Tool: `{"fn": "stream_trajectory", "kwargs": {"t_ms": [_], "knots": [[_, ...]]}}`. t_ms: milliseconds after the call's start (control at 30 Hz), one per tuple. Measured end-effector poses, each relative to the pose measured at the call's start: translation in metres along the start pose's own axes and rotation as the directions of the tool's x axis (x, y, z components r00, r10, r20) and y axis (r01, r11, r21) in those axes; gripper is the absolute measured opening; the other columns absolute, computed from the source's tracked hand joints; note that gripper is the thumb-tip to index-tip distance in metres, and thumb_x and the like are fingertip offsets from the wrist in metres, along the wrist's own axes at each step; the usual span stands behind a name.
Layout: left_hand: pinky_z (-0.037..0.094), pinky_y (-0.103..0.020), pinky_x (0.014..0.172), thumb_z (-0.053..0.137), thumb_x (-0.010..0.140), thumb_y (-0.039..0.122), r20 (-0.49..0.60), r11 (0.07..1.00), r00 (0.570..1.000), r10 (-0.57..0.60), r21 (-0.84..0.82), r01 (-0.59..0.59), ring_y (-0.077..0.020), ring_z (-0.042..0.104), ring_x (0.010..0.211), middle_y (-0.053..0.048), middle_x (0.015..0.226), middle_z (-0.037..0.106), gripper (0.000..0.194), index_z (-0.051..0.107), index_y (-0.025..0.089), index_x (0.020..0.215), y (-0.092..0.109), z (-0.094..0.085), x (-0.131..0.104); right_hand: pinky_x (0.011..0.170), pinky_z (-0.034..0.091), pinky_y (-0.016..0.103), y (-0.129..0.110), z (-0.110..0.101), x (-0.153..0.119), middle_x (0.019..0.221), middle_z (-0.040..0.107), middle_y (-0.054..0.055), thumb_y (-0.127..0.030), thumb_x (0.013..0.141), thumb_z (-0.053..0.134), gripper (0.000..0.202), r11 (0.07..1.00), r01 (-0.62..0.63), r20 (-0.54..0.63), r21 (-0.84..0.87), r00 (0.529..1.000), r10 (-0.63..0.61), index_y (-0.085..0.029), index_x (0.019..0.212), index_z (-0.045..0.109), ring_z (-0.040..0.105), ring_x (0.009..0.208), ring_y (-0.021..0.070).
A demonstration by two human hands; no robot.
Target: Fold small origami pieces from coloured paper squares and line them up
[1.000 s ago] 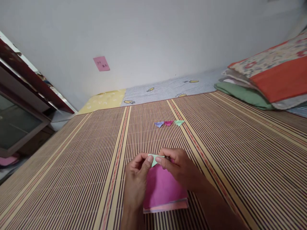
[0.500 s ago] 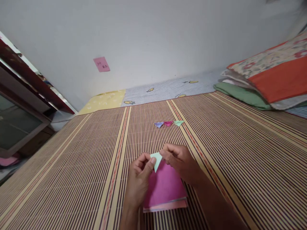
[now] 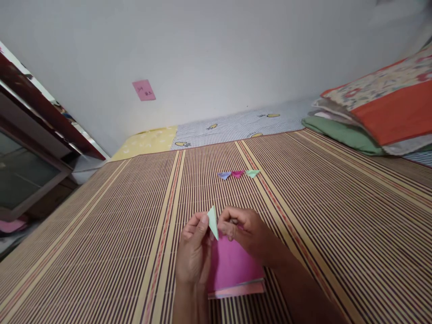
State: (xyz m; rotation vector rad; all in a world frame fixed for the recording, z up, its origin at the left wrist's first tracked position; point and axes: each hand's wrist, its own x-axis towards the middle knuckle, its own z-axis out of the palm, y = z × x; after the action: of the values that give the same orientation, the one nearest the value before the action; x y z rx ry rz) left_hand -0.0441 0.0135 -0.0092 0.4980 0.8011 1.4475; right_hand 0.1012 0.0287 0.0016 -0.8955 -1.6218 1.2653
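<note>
A small piece of light green paper [image 3: 213, 222], folded into a narrow triangle, stands on edge between the thumb and fingers of my left hand [image 3: 194, 252]. Close against its right side is my right hand [image 3: 245, 229], with the fingers curled in. Whether those fingertips touch the paper or hold anything cannot be made out. Beneath both hands lies a stack of square paper [image 3: 236, 263], magenta on top with a pink sheet showing at the near edge. Farther off sit three small folded paper pieces in a row: blue [image 3: 224, 175], magenta [image 3: 237, 174] and light green [image 3: 252, 173].
A striped mat [image 3: 118, 234] spreads under everything. Folded bedding with an orange and floral cover [image 3: 391, 117] is piled at the far right. Patterned cloth [image 3: 229, 123] runs along the wall, which bears a pink note [image 3: 143, 90]. A dark-framed glass panel [image 3: 23, 171] is at left.
The light green paper has turned from a wide, point-down triangle to a narrow upright one. My right hand has shifted slightly left and off its upper corner.
</note>
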Motion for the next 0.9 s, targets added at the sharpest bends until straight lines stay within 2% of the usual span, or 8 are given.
{"fn": "stream_trajectory", "kwargs": {"t_ms": [167, 300, 367, 433, 500, 567, 767, 900], "knots": [[0.057, -0.021, 0.072, 0.1, 0.048, 0.021, -0.088, 0.995, 0.995, -0.037, -0.094, 0.029, -0.0131, 0.07, 0.073, -0.005, 0.08, 0.076, 0.037, 0.077, 0.015, 0.075, -0.001, 0.001, 0.003, 0.06, 0.039, 0.024, 0.0, 0.003, 0.0, 0.068, 0.054, -0.005, -0.02, 0.09, 0.061, 0.013, 0.999, 0.038, -0.05, 0.012, 0.998, -0.038, -0.019, 0.077, 0.059, 0.051, 0.063, 0.0118], [0.057, -0.026, 0.074, 0.091, 0.069, 0.035, -0.009, 0.991, 0.999, 0.053, 0.12, -0.052, -0.0177, 0.071, 0.079, -0.006, 0.081, 0.076, 0.028, 0.079, 0.016, 0.085, -0.004, -0.003, 0.002, 0.056, 0.037, 0.023, -0.003, 0.007, 0.0, 0.066, 0.053, -0.005, -0.013, 0.088, 0.056, 0.011, 0.996, 0.048, -0.108, -0.07, 0.993, -0.055, -0.02, 0.08, 0.058, 0.05, 0.06, 0.0114], [0.056, -0.028, 0.078, 0.08, 0.083, 0.039, 0.035, 0.923, 0.987, 0.156, 0.351, -0.158, -0.0202, 0.071, 0.089, -0.007, 0.091, 0.076, 0.026, 0.079, 0.017, 0.097, -0.005, -0.003, -0.002, 0.053, 0.035, 0.023, -0.002, 0.01, 0.0, 0.064, 0.052, -0.006, -0.012, 0.086, 0.056, 0.012, 0.986, 0.056, -0.199, -0.156, 0.976, -0.087, -0.02, 0.077, 0.057, 0.048, 0.057, 0.0112], [0.054, -0.031, 0.085, 0.071, 0.09, 0.039, 0.052, 0.787, 0.961, 0.27, 0.563, -0.252, -0.0208, 0.069, 0.097, -0.007, 0.103, 0.074, 0.029, 0.076, 0.02, 0.112, -0.006, 0.0, -0.006, 0.055, 0.035, 0.023, 0.001, 0.013, 0.0, 0.063, 0.052, -0.006, -0.013, 0.086, 0.057, 0.014, 0.96, 0.076, -0.295, -0.271, 0.942, -0.157, -0.02, 0.074, 0.054, 0.049, 0.056, 0.0115], [0.052, -0.033, 0.09, 0.069, 0.092, 0.039, 0.066, 0.671, 0.936, 0.346, 0.68, -0.296, -0.0204, 0.068, 0.1, -0.007, 0.109, 0.071, 0.037, 0.07, 0.024, 0.126, -0.007, 0.004, -0.009, 0.058, 0.037, 0.025, 0.006, 0.016, 0.0, 0.065, 0.056, -0.004, -0.014, 0.086, 0.056, 0.013, 0.913, 0.098, -0.348, -0.397, 0.904, -0.248, -0.02, 0.075, 0.054, 0.053, 0.059, 0.0128], [0.052, -0.035, 0.091, 0.07, 0.09, 0.039, 0.096, 0.63, 0.929, 0.357, 0.71, -0.315, -0.0208, 0.068, 0.102, -0.007, 0.111, 0.07, 0.044, 0.063, 0.027, 0.132, -0.006, 0.009, -0.012, 0.061, 0.039, 0.026, 0.011, 0.018, 0.0, 0.07, 0.06, -0.001, -0.012, 0.085, 0.053, 0.01, 0.864, 0.116, -0.356, -0.491, 0.878, -0.321, -0.02, 0.08, 0.056, 0.056, 0.063, 0.0145], [0.055, -0.03, 0.078, 0.07, 0.09, 0.034, 0.124, 0.827, 0.976, 0.177, 0.519, -0.216, -0.0186, 0.072, 0.088, -0.003, 0.096, 0.072, 0.026, 0.049, 0.024, 0.101, -0.002, 0.018, -0.017, 0.062, 0.04, 0.028, 0.016, 0.018, 0.002, 0.073, 0.061, 0.001, -0.008, 0.083, 0.051, 0.014, 0.757, 0.154, -0.313, -0.635, 0.845, -0.434, -0.019, 0.087, 0.058, 0.057, 0.065, 0.017], [0.051, -0.024, 0.066, 0.065, 0.093, 0.031, 0.089, 0.835, 0.981, 0.173, 0.516, -0.194, -0.0153, 0.07, 0.077, 0.0, 0.087, 0.071, 0.02, 0.047, 0.024, 0.098, -0.002, 0.016, -0.018, 0.067, 0.043, 0.027, 0.01, 0.019, 0.0, 0.081, 0.062, 0.002, -0.008, 0.088, 0.054, 0.012, 0.788, 0.193, -0.264, -0.584, 0.873, -0.41, -0.018, 0.092, 0.06, 0.059, 0.071, 0.0165]]}}
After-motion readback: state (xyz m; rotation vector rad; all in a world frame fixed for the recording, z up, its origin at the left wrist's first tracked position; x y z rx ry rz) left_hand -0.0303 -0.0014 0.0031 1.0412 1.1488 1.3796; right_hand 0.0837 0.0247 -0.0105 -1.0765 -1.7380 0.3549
